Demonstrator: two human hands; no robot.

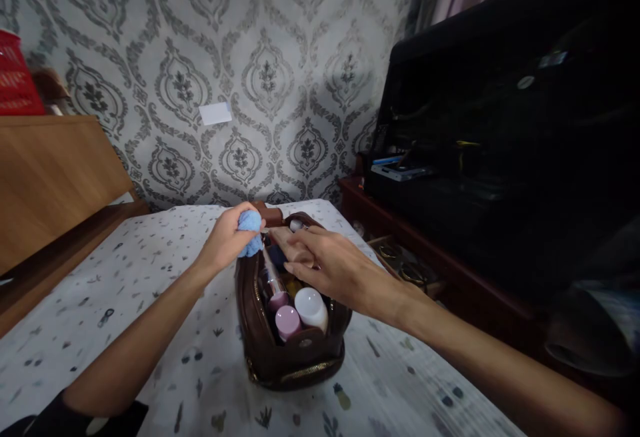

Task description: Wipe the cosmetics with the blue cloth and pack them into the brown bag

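Note:
My left hand is closed around a crumpled light-blue cloth, just above the left rim of a brown toiletry bag. The bag stands unzipped on the bed. Over its right side, my right hand grips a beige tube between thumb and fingers; the tube lies slanted at the bag's opening, its near end partly covered by the hand. Inside, near the front, are a white-capped container, a pink-lidded one and a slim clear bottle with a pink end. Deeper contents are in shadow.
Under the bag is a white printed bedsheet. A wooden cabinet stands at the left with a red box on top. To the right, an open drawer holds small items, below a large dark screen.

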